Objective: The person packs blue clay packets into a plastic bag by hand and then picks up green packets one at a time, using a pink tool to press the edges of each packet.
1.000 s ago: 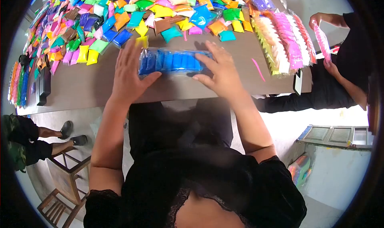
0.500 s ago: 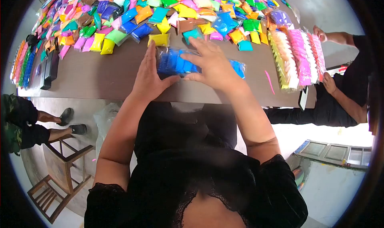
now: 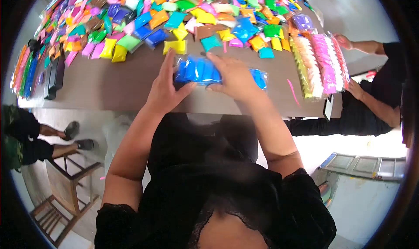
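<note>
In front of me on the table lies a long row of blue packets (image 3: 198, 70) in clear plastic, its right end showing past my wrist. My left hand (image 3: 166, 86) cups the row's left end, fingers along that end and thumb at the near edge. Over the middle of the row, my right hand (image 3: 233, 78) grips it, fingers on the far side and thumb on the near side. The palm and fingers of that hand hide part of the packets. A yellow packet (image 3: 175, 47) lies just beyond my left fingertips.
A wide heap of coloured packets (image 3: 174, 20) covers the table's far part. Bagged rows of packets (image 3: 323, 65) stand at right, beside another person's hand (image 3: 355, 89). A black box (image 3: 54, 78) and a pink strip (image 3: 293, 92) lie on the table (image 3: 118, 87). A wooden chair (image 3: 65, 188) stands at lower left.
My right hand's spread fingers have come down and closed in around the row. My left hand stays at the left end. The view has shifted slightly.
</note>
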The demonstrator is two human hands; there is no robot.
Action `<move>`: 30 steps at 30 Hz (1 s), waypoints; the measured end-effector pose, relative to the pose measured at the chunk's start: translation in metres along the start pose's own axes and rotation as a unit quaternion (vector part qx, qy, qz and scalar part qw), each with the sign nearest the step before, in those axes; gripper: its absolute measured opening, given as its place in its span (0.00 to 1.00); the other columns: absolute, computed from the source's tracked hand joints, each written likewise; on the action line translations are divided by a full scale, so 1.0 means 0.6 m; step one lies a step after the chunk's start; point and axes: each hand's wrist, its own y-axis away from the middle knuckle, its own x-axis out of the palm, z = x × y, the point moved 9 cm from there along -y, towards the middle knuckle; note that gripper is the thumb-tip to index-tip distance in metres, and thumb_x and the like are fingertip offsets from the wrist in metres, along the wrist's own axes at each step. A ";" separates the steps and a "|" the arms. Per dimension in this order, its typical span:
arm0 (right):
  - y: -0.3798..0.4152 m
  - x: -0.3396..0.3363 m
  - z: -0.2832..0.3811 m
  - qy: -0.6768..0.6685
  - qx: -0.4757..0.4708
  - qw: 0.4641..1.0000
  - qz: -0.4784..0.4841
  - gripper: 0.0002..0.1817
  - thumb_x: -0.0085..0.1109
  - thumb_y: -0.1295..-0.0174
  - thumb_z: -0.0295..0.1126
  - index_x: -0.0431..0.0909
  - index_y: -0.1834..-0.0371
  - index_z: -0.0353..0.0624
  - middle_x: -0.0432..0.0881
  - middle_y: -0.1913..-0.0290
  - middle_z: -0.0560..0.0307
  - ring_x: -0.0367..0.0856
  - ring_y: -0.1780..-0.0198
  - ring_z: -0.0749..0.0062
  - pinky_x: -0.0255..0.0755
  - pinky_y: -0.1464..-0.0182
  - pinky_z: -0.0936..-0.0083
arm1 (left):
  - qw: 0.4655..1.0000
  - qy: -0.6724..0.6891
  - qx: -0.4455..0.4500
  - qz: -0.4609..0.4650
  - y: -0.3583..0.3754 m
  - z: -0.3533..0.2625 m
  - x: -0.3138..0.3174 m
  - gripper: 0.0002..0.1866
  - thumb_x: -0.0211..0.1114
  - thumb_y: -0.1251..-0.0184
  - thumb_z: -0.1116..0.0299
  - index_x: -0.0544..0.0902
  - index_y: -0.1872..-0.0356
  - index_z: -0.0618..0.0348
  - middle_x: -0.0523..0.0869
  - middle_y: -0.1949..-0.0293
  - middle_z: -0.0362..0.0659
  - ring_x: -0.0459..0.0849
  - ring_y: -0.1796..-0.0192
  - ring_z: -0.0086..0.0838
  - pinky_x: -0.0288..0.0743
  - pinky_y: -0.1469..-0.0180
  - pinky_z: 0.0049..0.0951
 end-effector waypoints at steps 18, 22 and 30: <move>0.188 -0.135 -0.128 0.012 0.206 0.972 -0.110 0.46 0.78 0.55 0.44 0.70 0.31 0.43 0.81 0.49 0.40 0.80 0.48 0.43 0.74 0.45 0.56 | 1.000 -0.001 -0.017 0.004 0.002 0.006 0.005 0.47 0.71 0.37 0.65 0.52 0.22 0.58 0.64 0.26 0.59 0.80 0.37 0.49 0.74 0.35 0.42; 0.200 -0.214 -0.184 0.053 0.256 0.952 -0.157 0.46 0.78 0.55 0.46 0.70 0.31 0.44 0.82 0.51 0.39 0.81 0.49 0.43 0.74 0.45 0.55 | 1.000 0.010 -0.016 0.014 0.001 0.005 0.008 0.46 0.71 0.36 0.64 0.53 0.22 0.60 0.65 0.26 0.59 0.80 0.36 0.50 0.73 0.35 0.43; 0.219 -0.355 -0.275 0.018 0.391 0.903 -0.176 0.46 0.79 0.55 0.48 0.71 0.32 0.41 0.84 0.49 0.38 0.84 0.47 0.47 0.75 0.43 0.59 | 0.998 -0.033 0.049 -0.005 0.001 -0.025 0.004 0.40 0.67 0.32 0.62 0.58 0.24 0.63 0.64 0.26 0.58 0.78 0.35 0.49 0.73 0.34 0.43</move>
